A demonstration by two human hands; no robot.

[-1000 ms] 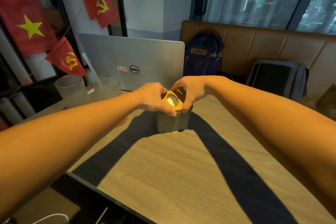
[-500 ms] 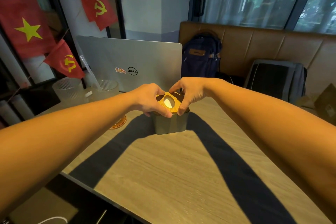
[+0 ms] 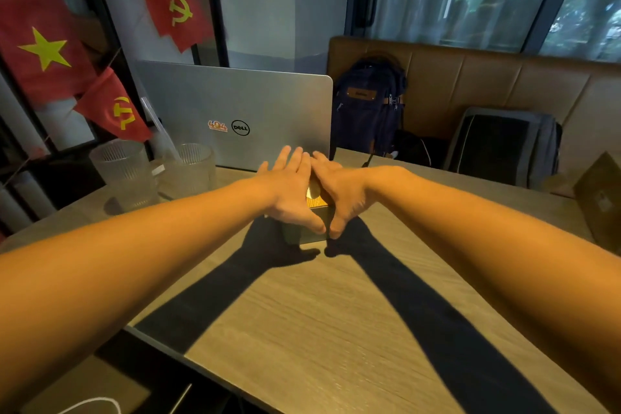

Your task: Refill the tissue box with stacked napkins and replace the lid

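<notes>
L hand (image 3: pixel 291 193) & R hand (image 3: pixel 341 193) lie flat, fingers straight, side by side, pressing the wooden lid (image 3: pixel 318 203) w/ oval hole onto the square grey box (image 3: pixel 304 235). Box stands mid-desk (image 3: pixel 319 319), wood-grain top, near a silver laptop (image 3: pixel 242 101).

The left forearm (image 3: pixel 134 262) and right forearm (image 3: pixel 487 228), both bare, are angling inward from the lower corners. The left hand (image 3: pixel 290 193) and right hand (image 3: pixel 341 191) are lying palms down, side by side, fingers straight, thumbs pointing downward with tips nearly meeting.
</notes>
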